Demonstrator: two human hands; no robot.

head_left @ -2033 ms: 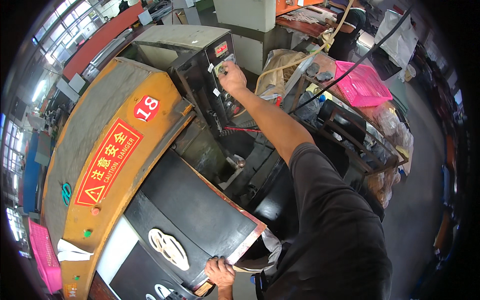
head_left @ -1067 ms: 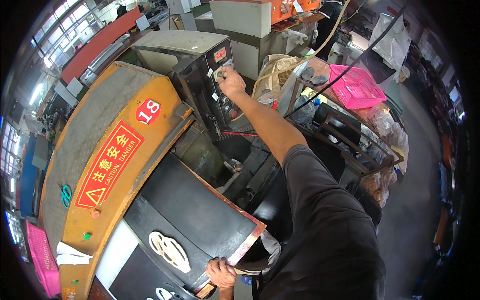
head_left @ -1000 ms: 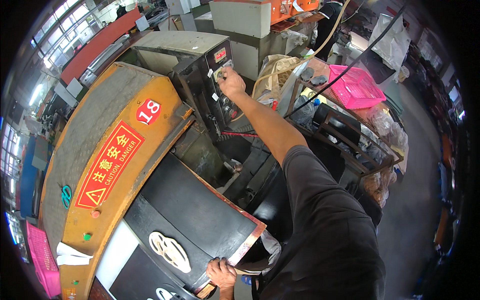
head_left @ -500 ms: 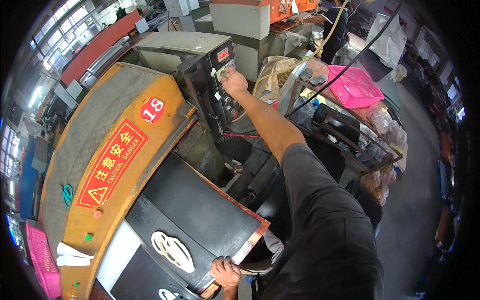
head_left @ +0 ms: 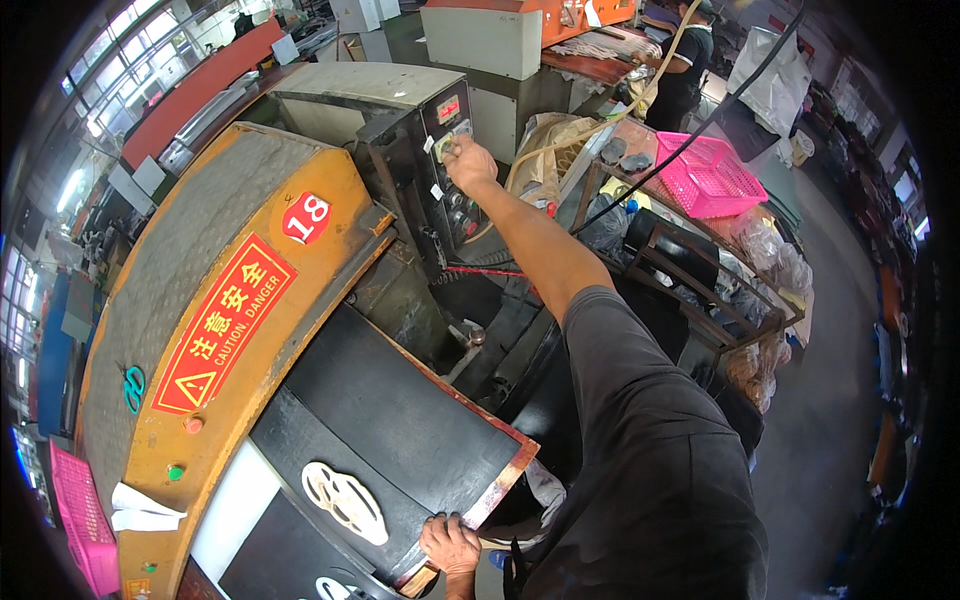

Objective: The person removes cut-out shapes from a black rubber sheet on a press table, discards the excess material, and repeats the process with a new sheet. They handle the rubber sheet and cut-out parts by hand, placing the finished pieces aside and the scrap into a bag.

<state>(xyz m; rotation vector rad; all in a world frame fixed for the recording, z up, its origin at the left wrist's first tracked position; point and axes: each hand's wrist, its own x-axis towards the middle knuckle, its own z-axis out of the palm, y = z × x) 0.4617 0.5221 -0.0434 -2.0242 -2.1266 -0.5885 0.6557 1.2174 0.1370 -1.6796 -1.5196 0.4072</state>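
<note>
My right hand [head_left: 470, 163] reaches up to the dark control panel [head_left: 447, 112] of an orange machine [head_left: 330, 165]. Its fingers are pinched together against the panel, and they hide whatever is between them. Below them sit several dark knobs [head_left: 460, 215]. My left hand [head_left: 450, 545] grips the near corner of a black board [head_left: 390, 410] with a worn reddish edge, fingers bent over its top. Beside that hand, a pale looped cut-out shape [head_left: 345, 502] lies flat on the black surface. Part of a similar shape [head_left: 333, 588] shows at the lower edge.
A pink basket [head_left: 708, 175] stands on a metal rack [head_left: 725, 335] with plastic bags at the right. Another pink basket [head_left: 82, 520] is at the lower left. Teal scissors [head_left: 134, 388] rest on the machine. A black cable [head_left: 690, 135] hangs across. A co-worker [head_left: 685, 75] stands behind.
My two hands stay in practically the same places. In the background the co-worker has shifted right, and pale strips now show on the table beside that person.
</note>
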